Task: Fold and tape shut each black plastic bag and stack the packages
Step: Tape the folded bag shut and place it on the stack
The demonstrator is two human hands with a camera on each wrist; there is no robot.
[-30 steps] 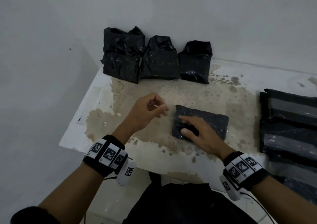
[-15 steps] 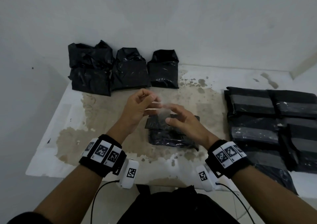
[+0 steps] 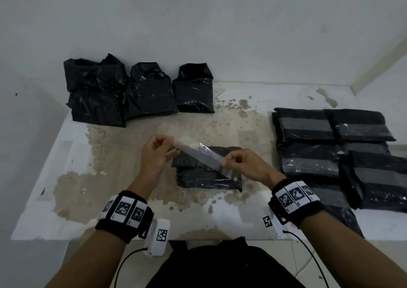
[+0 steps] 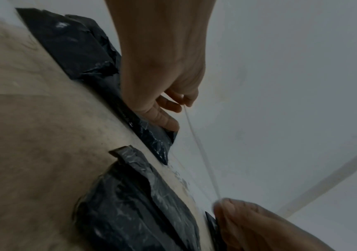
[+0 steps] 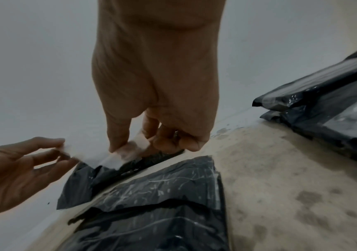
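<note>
A folded black plastic bag lies in the middle of the table, its top flap slightly lifted. Above it a strip of clear tape is stretched slantwise between both hands. My left hand pinches the strip's far left end. My right hand pinches its near right end. In the left wrist view the tape shows edge-on as a thin line from my left hand to my right hand. In the right wrist view my right hand holds the tape over the folded bag.
Three loosely closed black bags stand along the back wall at the left. Several taped black packages lie stacked at the right of the table. The tabletop is white with worn brown patches. A dark bag sits below the table's front edge.
A second ago my right hand pressed on the folded bag and my left hovered beside it. Both hands then met above the bag and have drawn the tape strip out between them.
</note>
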